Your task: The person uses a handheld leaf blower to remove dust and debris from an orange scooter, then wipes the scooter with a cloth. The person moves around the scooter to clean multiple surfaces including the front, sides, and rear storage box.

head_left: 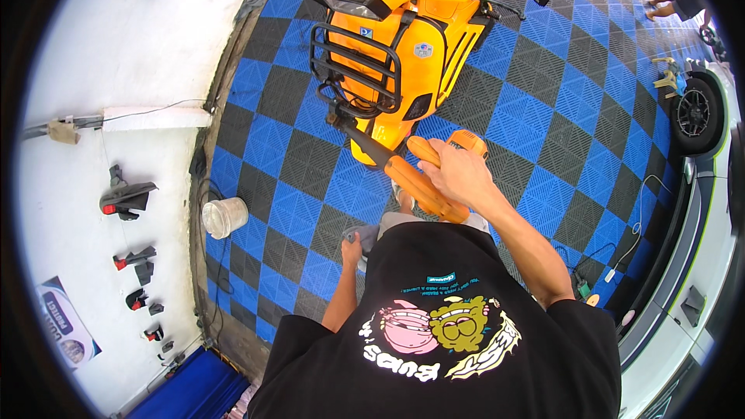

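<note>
So I'm watching this through the head cam, and the yellow scooter [425,77] is the easy landmark. The orange blower [423,185] is just this side of the scooter's nose, its black nozzle [372,147] aimed at the low front end, below the black rack [355,68]. Can't tell from here if the tip touches anything. As for my hands, the right hand [459,172] is wrapped round the blower's handle, and the left hand [351,250], nearer me than the scooter, has its fingers curled on a bunched grey cloth [362,236]. There's a whitish bucket [225,218] left of the scooter, and a pale car [702,244] well off to its right, lol
</note>
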`<action>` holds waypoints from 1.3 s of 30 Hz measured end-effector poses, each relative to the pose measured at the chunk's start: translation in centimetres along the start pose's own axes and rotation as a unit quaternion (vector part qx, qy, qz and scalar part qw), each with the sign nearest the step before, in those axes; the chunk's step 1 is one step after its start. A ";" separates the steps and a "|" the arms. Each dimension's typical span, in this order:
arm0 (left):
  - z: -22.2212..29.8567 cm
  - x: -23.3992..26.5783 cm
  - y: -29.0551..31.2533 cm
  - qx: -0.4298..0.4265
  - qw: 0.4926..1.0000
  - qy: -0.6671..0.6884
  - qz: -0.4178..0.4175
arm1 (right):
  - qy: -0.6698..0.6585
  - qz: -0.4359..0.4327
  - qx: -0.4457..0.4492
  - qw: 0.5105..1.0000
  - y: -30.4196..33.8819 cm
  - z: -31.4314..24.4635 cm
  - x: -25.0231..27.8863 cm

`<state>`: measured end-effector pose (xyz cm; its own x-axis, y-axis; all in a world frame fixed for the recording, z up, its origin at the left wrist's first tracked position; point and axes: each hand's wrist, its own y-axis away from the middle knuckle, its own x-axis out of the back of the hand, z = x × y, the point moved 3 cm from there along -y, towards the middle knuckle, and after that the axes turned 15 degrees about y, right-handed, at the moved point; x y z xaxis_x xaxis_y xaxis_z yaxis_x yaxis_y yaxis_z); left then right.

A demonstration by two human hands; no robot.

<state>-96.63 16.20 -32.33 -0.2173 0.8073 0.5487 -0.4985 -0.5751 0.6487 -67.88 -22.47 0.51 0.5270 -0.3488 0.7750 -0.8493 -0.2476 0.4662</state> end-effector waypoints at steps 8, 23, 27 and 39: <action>0.2 -0.5 0.9 -0.014 0.999 -0.029 0.020 | -0.022 0.014 0.006 1.000 0.5 0.3 -0.1; -1.4 -0.3 0.4 -0.024 1.000 -0.016 -0.009 | -0.054 0.017 -0.018 0.998 0.8 1.9 -3.3; -1.6 -0.5 0.5 -0.005 0.999 -0.017 -0.034 | -0.071 -0.001 -0.032 0.997 0.9 1.8 -3.7; -1.6 0.4 2.5 0.002 1.000 -0.027 -0.002 | -0.098 0.030 -0.018 0.995 1.4 1.4 -5.0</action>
<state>-99.34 15.34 -31.35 -0.1690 0.8010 0.5743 -0.4955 -0.5727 0.6531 -71.70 -22.36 -3.29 0.4682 -0.5329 0.7048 -0.8779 -0.1895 0.4398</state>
